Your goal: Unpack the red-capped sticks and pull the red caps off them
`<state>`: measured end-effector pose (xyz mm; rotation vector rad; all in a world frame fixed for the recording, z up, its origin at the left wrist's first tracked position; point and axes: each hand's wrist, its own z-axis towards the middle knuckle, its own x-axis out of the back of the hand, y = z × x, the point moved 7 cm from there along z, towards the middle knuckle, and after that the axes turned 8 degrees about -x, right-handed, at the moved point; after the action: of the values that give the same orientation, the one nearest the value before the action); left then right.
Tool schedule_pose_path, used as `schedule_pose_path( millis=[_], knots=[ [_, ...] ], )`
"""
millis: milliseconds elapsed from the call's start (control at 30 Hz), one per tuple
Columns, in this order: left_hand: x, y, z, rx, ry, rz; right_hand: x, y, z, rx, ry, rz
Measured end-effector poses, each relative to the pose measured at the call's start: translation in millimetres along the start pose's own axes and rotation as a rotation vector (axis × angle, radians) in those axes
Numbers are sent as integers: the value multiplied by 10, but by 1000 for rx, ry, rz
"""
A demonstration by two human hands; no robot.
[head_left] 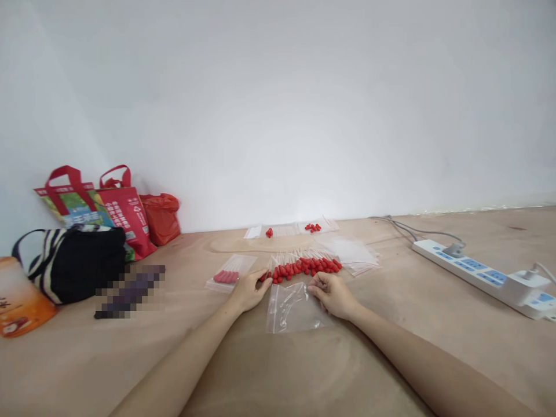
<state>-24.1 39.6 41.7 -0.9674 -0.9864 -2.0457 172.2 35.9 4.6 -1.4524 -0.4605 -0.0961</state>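
1. Left hand (249, 291): it rests beside the left end of a crowded row of pale thin sticks with bright red rounded tips (304, 266). Thumb and forefinger sit close about the nearest tips; I cannot tell whether they pinch one.
2. Right hand (334, 294): fingers curled, thumb and fingertips drawn near each other at the upper right of a flat, transparent plastic zip bag (292, 313). Whether they grip its film cannot be told. The bag lies between the hands, just in front of the row.
3. Far left: an orange-and-white printed packet (26, 301), a black cloth bag with black-and-white stripes (93, 260), a dark, pixel-blurred long object (132, 292), red-handled printed shopping bags (128, 217) and a red plastic bag (161, 219).
4. Middle: a clear packet of red-tipped sticks (228, 275) near the left hand; a loose pile of clear bags (354, 253) beyond the right.
5. Right: a long white power strip with blue socket panels (463, 263) and plugged-in cords.
6. Edges: a plain white wall (278, 116) bounds the back; light brown tabletop (247, 370) stretches between the forearms and across to the strip.
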Motion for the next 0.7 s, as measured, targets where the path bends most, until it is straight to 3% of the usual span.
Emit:
schedule_pose_path(
  millis=[100, 267, 433, 533, 700],
  knots=[
    [25, -23, -1, 30, 20, -50, -2, 6, 5, 2, -3, 0],
    [191, 72, -104, 55, 201, -22, -9, 36, 18, 12, 1, 10],
    [100, 255, -217, 109, 154, -84, -11, -17, -25, 50, -26, 63],
    [17, 217, -226, 157, 143, -173, 1, -75, -62, 85, -28, 70],
    [-4, 48, -251, 211, 246, -282, -58, -63, -73, 25, -2, 133]
  ],
)
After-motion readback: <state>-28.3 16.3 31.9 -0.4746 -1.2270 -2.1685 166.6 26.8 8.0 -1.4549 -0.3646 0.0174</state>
